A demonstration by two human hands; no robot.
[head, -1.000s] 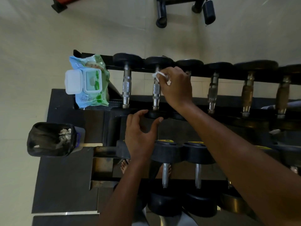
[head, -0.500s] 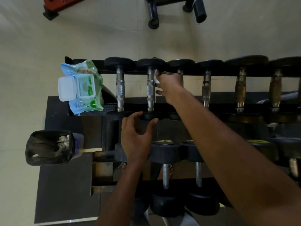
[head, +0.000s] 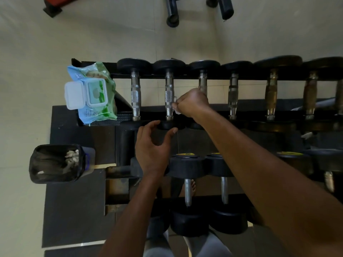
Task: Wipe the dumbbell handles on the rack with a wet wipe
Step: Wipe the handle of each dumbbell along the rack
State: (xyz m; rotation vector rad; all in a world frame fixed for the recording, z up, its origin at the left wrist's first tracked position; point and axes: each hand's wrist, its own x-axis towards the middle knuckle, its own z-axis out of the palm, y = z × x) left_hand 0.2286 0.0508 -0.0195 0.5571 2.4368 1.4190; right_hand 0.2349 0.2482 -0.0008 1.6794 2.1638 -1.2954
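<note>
Several dumbbells lie across the top tier of the black rack (head: 185, 76). My right hand (head: 192, 102) grips a white wet wipe (head: 176, 106) and holds it against the right side of the second dumbbell's chrome handle (head: 169, 97), near its lower half. My left hand (head: 153, 147) cups the near black head (head: 166, 125) of that same dumbbell, fingers curled around its edge. The first dumbbell's handle (head: 135, 96) is bare; the third handle (head: 202, 82) is partly hidden behind my right hand.
An open green-and-blue wet-wipe pack (head: 92, 93) rests on the rack's left end. A black-lined bin (head: 55, 163) holding used wipes stands on the floor mat at left. More dumbbells (head: 187, 191) fill the lower tier. Bench legs (head: 172, 13) stand beyond the rack.
My right hand has slid the wipe down the second handle from its far end toward the near end. My left hand stays on the near head.
</note>
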